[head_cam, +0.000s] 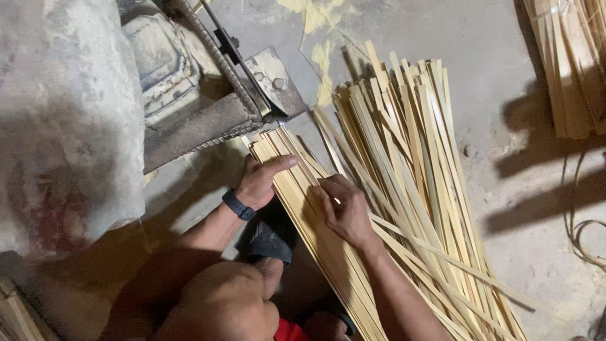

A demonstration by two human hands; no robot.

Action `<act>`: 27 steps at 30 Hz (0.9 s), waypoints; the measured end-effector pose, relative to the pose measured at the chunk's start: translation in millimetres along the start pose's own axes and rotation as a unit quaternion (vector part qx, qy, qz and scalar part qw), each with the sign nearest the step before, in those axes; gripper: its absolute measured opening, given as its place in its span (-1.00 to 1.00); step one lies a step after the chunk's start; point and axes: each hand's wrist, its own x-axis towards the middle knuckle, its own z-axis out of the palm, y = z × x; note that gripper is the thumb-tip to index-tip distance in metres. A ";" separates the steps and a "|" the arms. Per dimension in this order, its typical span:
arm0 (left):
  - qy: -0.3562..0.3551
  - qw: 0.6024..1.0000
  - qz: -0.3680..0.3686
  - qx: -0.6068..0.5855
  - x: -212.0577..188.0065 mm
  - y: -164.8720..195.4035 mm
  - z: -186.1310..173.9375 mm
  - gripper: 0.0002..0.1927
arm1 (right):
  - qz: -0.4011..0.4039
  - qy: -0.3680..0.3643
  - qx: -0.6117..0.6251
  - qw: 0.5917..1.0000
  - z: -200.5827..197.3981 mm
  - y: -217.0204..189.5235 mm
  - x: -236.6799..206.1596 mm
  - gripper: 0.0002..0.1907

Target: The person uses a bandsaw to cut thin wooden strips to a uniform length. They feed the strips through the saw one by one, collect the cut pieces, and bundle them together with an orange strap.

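A flat bundle of bamboo strips point(297, 189) lies at centre, its top end against the metal cutter point(252, 107) at 11 o'clock — feeding looks barely begun. Left hand point(262, 180) steadies it, fingers spread; right hand point(344, 208) pinches a strip. A loose strip pile point(410, 164) sits at 2 o'clock — seemingly much left.

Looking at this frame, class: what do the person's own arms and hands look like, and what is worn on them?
Both forearms are bare, with no sleeves or gloves. The left hand has a dark band, like a watch strap, around its wrist. The right hand wears nothing visible.
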 end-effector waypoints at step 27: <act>0.038 0.997 -0.049 -0.043 7.4 -9.0 -14.5 -0.66 | -0.049 0.129 -0.073 0.988 20.2 -33.1 57.4 -0.68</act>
